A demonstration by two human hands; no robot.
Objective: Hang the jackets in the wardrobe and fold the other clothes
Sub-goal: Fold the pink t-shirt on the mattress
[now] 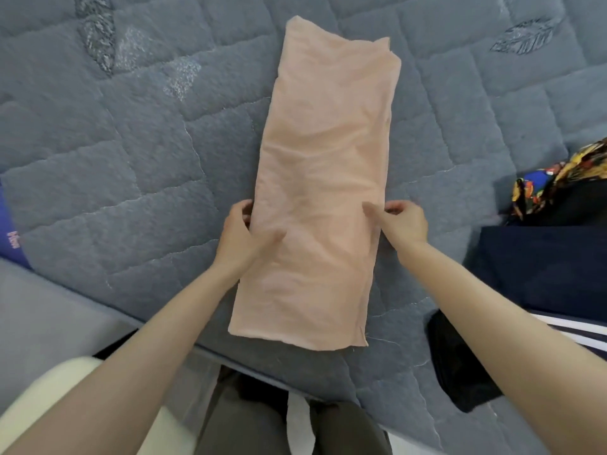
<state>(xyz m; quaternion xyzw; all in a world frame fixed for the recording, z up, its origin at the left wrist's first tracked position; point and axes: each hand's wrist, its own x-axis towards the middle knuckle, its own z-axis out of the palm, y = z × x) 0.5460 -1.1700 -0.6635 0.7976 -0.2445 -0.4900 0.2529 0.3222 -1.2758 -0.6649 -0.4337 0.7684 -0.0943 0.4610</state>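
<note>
A peach-coloured garment (pixel 328 152) lies folded into a long narrow strip on the grey-blue quilted bed (pixel 131 159), running away from me. My left hand (pixel 243 234) grips the strip's left edge near its middle, thumb on top of the cloth and fingers at the edge. My right hand (pixel 399 221) pinches the right edge at about the same height, thumb lying on the fabric. Both forearms reach in from the bottom of the view.
Dark navy clothing (pixel 538 264) and a bright floral-print garment (pixel 558 182) lie at the right edge of the bed. A black piece (pixel 460 366) and striped cloth (pixel 584 333) sit lower right. A blue item (pixel 11 234) peeks in at the left. The bed's front edge is near my legs.
</note>
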